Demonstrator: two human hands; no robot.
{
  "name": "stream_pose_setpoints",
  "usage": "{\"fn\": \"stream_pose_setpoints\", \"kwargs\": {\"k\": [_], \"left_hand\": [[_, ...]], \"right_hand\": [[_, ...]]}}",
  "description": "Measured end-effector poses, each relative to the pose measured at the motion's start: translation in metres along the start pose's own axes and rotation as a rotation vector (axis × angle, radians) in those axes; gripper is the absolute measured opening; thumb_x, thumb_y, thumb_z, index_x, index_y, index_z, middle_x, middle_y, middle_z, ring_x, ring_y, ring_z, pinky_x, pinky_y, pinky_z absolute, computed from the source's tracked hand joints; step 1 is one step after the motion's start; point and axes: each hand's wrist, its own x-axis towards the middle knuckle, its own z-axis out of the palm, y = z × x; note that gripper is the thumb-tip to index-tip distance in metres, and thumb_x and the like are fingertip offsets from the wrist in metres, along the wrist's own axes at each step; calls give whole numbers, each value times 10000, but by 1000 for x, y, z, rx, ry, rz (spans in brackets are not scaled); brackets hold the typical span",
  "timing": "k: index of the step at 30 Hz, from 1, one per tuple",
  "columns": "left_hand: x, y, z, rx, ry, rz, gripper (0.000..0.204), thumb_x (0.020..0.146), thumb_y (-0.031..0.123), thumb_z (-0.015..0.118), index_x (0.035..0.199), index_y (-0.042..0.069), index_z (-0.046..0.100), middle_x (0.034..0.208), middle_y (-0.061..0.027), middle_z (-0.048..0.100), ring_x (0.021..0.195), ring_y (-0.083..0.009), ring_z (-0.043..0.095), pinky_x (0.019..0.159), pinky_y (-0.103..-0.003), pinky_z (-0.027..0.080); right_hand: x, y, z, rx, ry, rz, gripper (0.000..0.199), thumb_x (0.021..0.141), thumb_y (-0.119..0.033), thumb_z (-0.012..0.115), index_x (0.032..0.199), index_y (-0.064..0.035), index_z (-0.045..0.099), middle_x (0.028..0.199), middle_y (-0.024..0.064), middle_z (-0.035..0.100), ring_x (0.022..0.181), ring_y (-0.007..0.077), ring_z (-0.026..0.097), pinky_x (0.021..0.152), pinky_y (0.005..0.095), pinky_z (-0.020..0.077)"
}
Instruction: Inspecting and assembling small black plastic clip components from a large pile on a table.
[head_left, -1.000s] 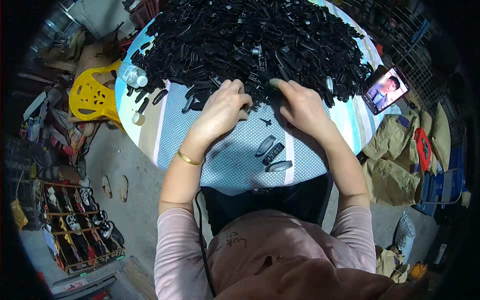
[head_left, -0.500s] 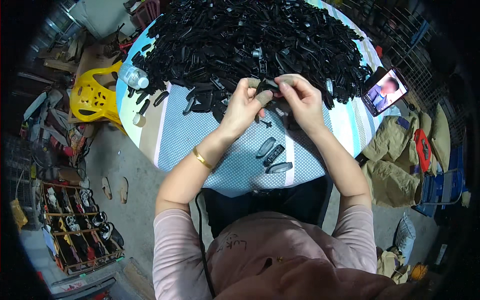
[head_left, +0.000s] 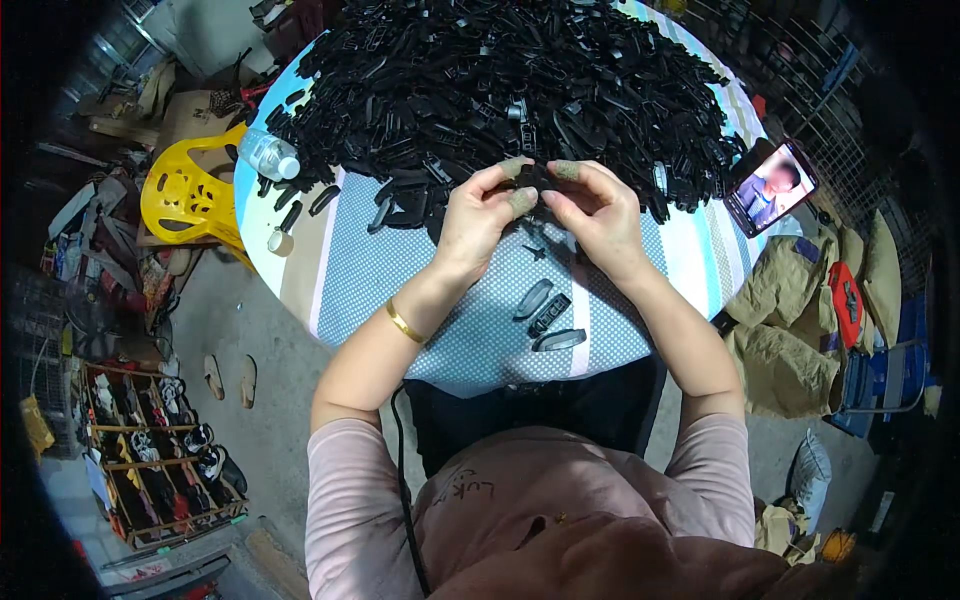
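Between the fingertips of both hands is a small black plastic part, mostly covered by the fingers. My left hand pinches its left side with thumb and forefinger, and my right hand grips the right side. Tan wraps cover several fingertips. Just below the hands lies a small dark cross-shaped piece. Closer to me, a curved black piece, a slotted black piece and another curved piece rest on the patterned tablecloth.
A large heap of black plastic parts covers the far side of the round table. At left are a clear bottle, a small round container and a yellow plastic stool. A phone stands at the right edge, near brown sacks.
My fingers have shifted around the black part, and the two hands now face each other more evenly across it. The three pieces near me stay put.
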Motion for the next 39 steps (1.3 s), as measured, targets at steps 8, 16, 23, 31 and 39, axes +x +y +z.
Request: {"fn": "stream_pose_setpoints", "kwargs": {"k": [8,16,23,31,39], "left_hand": [[-2,0,3,210,42,53,335,808,-13,598,1140,-34,557,991,-59,622,859,-79,569,794,-200,463],[-3,16,-1,135,-110,30,281,861,44,542,1128,-43,558,1052,-90,612,945,-137,573,861,-258,447],[-6,30,-2,285,-190,22,242,836,29,548,1064,-39,597,986,-93,638,893,-140,595,822,-260,466],[-14,28,-2,939,-627,-30,304,712,90,664,1004,12,637,714,-49,604,622,-142,553,614,-276,459],[4,-4,-4,1685,-223,580,290,718,122,640,987,24,588,1005,-110,493,929,-265,465,794,-352,406]], "right_hand": [[-2,0,2,-252,14,-239,257,713,1,678,964,28,628,946,103,598,814,173,630,710,248,524],[2,3,-8,-65,-227,163,275,733,-144,708,932,13,600,842,101,627,725,182,609,654,257,479],[-1,-14,-11,-306,-254,-127,270,740,-231,695,875,-1,656,711,133,615,617,233,601,562,310,465],[7,-13,-66,-653,-783,68,373,594,-245,763,887,-48,642,728,86,619,715,249,611,641,334,471],[3,-16,-49,-748,-586,-101,213,589,-137,697,729,-9,599,692,114,571,664,271,577,625,349,464]]}}
